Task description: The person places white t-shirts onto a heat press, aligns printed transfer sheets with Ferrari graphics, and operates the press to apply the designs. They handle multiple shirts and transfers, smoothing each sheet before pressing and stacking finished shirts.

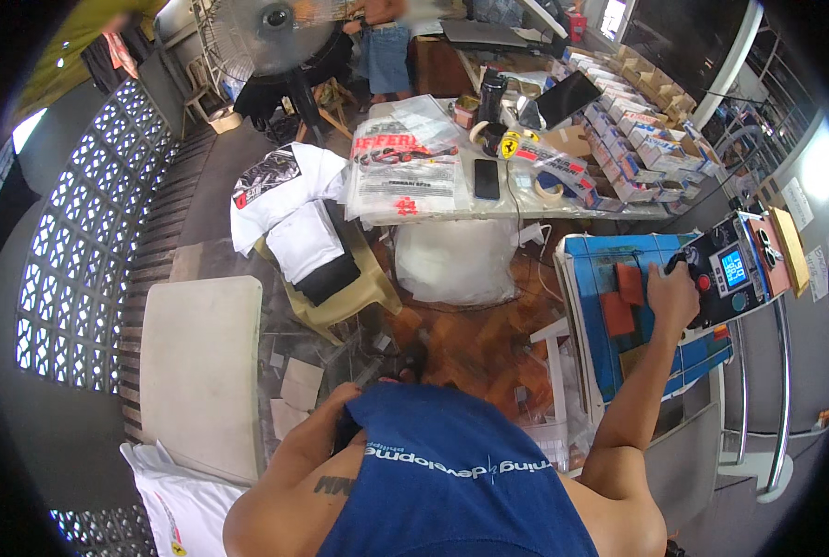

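Note:
My right hand [674, 295] is closed around a black handle at the edge of a control box [732, 278] with a lit blue display, a red button and dials. Below and beside it lies a blue flat board [581, 265], with reddish-brown pads [618, 315] on top, which looks like part of a heat press. Down by my side, next to the hem of my blue sleeveless shirt [451, 427], is my left hand [345, 395]; its fingers are mostly hidden. A pair of scissors [767, 249] rests on top of the control box.
Ahead, a table [414, 220] bears printed plastic sheets [405, 167], a phone [487, 179], tape rolls [549, 189] and small boxes [637, 139]. Shirts [303, 241] lie on a yellowish stool [363, 288]. A white table [201, 362] stands left. Behind are a fan [275, 19] and another person [384, 46].

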The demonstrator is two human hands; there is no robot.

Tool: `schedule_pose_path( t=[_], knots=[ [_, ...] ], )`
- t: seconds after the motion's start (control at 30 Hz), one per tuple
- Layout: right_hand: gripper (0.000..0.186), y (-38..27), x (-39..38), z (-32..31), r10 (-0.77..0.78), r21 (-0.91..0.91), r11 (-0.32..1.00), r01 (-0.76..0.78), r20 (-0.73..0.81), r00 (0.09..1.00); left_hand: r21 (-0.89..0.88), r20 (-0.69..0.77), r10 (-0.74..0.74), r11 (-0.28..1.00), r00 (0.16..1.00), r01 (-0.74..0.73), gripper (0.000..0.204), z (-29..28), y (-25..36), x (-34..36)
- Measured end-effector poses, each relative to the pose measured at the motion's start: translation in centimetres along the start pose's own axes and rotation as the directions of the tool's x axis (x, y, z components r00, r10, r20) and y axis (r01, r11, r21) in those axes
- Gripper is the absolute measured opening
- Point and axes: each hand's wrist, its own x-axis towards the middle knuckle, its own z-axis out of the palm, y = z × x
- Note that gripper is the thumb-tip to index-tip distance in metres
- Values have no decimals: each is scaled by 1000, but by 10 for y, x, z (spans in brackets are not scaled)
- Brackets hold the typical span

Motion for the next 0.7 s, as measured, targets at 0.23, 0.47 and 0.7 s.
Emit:
schedule_pose_path(
  t=[0.23, 0.47, 0.7],
  knots=[
    [41, 3, -3, 10, -39, 4, 999, 40, -147, 988, 82, 92, 253, 962, 963, -261, 38, -43, 36, 24],
    [39, -1, 0, 17, 15, -40, 999, -21, -153, 988, 299, 250, 239, 903, 938, -310, 39, -72, 82, 101],
    [41, -17, 5, 18, 101, -131, 983, -127, -190, 977, 383, 365, 230, 846, 902, -370, 44, -106, 119, 197]
  ],
)
